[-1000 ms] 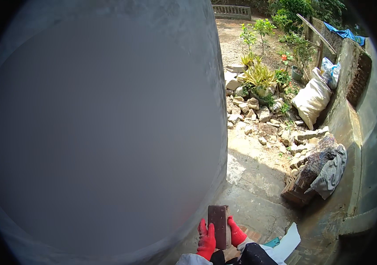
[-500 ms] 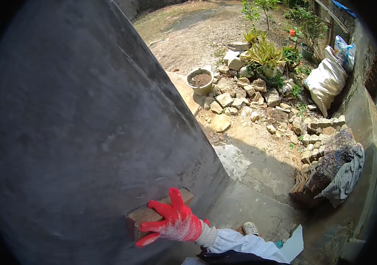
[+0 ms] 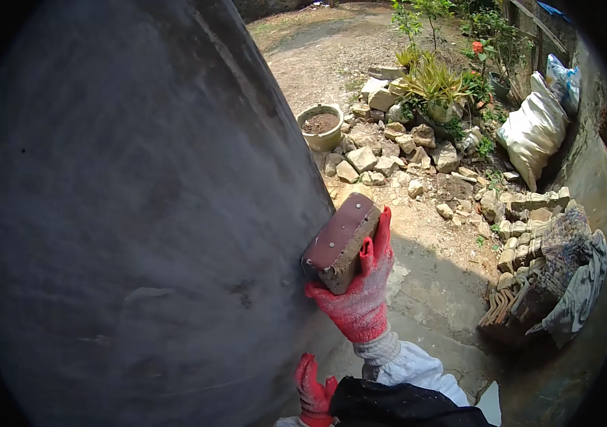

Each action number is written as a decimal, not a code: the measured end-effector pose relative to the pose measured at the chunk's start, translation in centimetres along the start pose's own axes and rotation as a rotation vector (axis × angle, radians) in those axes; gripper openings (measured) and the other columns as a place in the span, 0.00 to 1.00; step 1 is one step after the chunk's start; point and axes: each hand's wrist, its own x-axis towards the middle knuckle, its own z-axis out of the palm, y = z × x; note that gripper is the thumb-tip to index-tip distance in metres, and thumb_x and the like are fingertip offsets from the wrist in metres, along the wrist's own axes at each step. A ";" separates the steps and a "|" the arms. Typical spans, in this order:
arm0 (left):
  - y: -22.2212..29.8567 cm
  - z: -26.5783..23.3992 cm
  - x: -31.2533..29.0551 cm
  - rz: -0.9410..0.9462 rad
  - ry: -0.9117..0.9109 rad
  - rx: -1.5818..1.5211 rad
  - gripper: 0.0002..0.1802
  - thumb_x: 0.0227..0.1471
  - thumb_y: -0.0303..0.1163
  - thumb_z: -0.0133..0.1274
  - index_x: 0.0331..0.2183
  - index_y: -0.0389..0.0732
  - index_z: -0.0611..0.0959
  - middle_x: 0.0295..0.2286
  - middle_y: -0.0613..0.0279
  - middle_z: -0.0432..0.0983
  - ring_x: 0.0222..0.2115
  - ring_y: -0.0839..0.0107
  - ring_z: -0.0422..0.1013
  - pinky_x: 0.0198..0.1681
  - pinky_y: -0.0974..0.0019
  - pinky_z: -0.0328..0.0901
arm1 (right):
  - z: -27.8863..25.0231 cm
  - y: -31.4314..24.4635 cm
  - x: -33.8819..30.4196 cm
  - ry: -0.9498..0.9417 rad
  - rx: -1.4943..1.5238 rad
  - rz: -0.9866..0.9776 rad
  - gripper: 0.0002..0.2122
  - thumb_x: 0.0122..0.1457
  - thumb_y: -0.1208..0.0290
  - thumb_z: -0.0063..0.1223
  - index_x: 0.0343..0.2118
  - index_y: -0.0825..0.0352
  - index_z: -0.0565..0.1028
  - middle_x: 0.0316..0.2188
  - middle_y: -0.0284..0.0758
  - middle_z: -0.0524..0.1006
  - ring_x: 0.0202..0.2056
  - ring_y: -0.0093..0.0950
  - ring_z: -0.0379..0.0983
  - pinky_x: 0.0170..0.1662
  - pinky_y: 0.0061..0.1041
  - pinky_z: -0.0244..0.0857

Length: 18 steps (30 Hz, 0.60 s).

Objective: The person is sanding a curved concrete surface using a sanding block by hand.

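Note:
My right hand (image 3: 362,295), in a red and grey work glove, grips a wooden sanding block (image 3: 344,242). A reddish-brown sheet is tacked over the block's upward face, and the block is tilted near the right edge of a smooth dark grey wall (image 3: 154,213). Whether it touches the wall I cannot tell. Lower down, my left hand (image 3: 313,395), gloved in the same red, is near the wall with its fingers up and apart. It holds nothing that I can see, and black cloth hides part of that arm.
Beyond the wall's edge stand a pot of soil (image 3: 321,127) and a heap of rocks (image 3: 364,159). Stacked roof tiles (image 3: 517,263) with a grey cloth (image 3: 579,288) over them lean at the right. Farther back are a white sack (image 3: 535,132) and a spiky plant (image 3: 433,84).
The sanding block has gone from lying against the wall, under spread fingers, to the wall's right edge, higher and turned, gripped in my right hand. My left hand now shows more at the bottom.

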 end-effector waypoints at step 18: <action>-10.4 4.1 -11.2 0.318 0.575 0.220 0.22 0.59 0.27 0.48 0.54 0.30 0.72 0.54 0.38 0.68 0.53 0.44 0.66 0.57 0.46 0.63 | 3.6 16.2 -19.1 0.152 -0.086 -0.165 0.55 0.25 0.62 0.79 0.63 0.48 0.57 0.66 0.55 0.55 0.60 0.61 0.58 0.60 0.59 0.53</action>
